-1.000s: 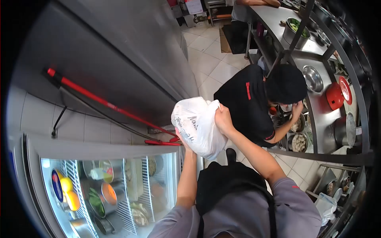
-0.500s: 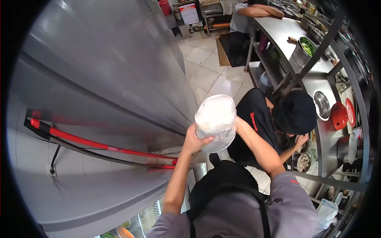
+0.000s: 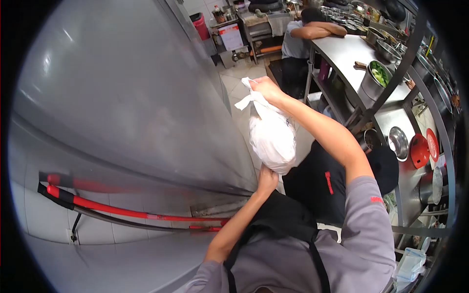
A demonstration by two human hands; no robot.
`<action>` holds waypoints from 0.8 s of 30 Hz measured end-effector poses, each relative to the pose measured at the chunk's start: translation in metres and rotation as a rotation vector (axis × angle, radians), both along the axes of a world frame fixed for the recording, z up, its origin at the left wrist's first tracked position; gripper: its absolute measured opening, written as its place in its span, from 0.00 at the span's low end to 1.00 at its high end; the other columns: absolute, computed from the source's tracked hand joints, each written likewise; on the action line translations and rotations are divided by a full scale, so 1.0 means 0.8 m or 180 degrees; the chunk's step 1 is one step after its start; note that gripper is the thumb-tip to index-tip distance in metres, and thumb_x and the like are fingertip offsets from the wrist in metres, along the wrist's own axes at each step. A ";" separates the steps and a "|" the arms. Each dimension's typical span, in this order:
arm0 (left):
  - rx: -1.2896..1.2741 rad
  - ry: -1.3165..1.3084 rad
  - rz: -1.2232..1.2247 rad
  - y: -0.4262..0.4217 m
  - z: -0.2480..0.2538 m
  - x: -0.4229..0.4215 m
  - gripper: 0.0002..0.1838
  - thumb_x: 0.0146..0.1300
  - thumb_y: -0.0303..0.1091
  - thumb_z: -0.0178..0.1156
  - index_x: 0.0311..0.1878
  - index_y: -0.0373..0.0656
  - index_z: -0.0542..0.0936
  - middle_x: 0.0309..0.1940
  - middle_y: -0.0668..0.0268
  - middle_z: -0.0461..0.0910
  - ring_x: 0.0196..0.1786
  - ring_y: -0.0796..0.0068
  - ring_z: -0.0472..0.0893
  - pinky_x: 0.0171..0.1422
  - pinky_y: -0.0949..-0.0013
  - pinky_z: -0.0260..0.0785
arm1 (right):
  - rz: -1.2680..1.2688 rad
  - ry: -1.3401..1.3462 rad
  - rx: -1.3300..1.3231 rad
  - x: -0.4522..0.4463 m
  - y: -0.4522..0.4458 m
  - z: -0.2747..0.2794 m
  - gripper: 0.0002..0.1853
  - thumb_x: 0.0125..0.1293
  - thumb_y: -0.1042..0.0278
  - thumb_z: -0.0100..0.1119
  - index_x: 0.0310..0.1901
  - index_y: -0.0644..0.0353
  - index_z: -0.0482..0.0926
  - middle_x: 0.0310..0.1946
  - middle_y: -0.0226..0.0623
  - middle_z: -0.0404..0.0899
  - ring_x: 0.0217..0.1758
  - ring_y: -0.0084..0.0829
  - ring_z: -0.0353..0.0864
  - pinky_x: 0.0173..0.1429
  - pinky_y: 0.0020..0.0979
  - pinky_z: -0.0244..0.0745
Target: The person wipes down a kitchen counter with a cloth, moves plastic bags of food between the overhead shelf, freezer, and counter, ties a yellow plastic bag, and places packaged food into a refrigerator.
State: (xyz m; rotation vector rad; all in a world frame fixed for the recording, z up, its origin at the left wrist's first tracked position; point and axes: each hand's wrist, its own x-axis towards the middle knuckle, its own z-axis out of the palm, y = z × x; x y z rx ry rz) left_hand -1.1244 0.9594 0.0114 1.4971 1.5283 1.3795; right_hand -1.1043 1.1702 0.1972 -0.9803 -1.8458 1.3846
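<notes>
A full white plastic bag [image 3: 273, 139] hangs in front of me at the centre, its knotted top pointing up and left. My right hand [image 3: 266, 90] is closed on the twisted top of the bag, with loose ends sticking out past the fingers. My left hand [image 3: 268, 179] is at the bag's lower end, fingers against its underside; part of them is hidden behind the bag. Just right of the bag, a co-worker in black [image 3: 317, 188] is bent low, partly covered by my right arm.
A large grey metal door or cabinet [image 3: 132, 97] fills the left. Red-handled poles [image 3: 112, 210] lean low by the wall. Another person [image 3: 295, 44] rests on a steel counter [image 3: 342, 51] holding a pot of greens [image 3: 376, 78]. A red pot [image 3: 418, 150] stands at right.
The bag has turned in my hands and its knotted top now shows. My right hand has moved up to the top, my left hand below it. The lit fridge interior has left the view.
</notes>
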 end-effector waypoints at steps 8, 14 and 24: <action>-0.0006 -0.1448 -0.0325 0.084 0.004 -0.019 0.33 0.67 0.41 0.43 0.69 0.46 0.38 0.64 0.44 0.52 0.65 0.52 0.60 0.62 0.58 0.59 | 0.1012 0.0797 0.0209 -0.054 0.082 0.034 0.17 0.61 0.59 0.48 0.19 0.61 0.72 0.14 0.31 0.69 0.17 0.19 0.67 0.21 0.25 0.62; 0.0105 -0.4277 0.0168 0.249 -0.002 -0.098 0.42 0.58 0.70 0.35 0.68 0.52 0.47 0.66 0.60 0.53 0.69 0.62 0.53 0.66 0.52 0.52 | 0.2309 0.1770 -0.0040 -0.125 0.190 -0.001 0.25 0.64 0.48 0.47 0.16 0.59 0.67 0.11 0.31 0.65 0.15 0.23 0.67 0.21 0.27 0.64; 0.0618 -0.3359 0.1487 0.487 -0.011 -0.205 0.47 0.50 0.74 0.40 0.67 0.53 0.51 0.67 0.65 0.52 0.67 0.60 0.54 0.69 0.54 0.46 | 0.0387 0.0783 -0.1566 -0.233 0.424 -0.033 0.18 0.60 0.60 0.45 0.16 0.61 0.67 0.16 0.33 0.68 0.18 0.23 0.64 0.22 0.30 0.59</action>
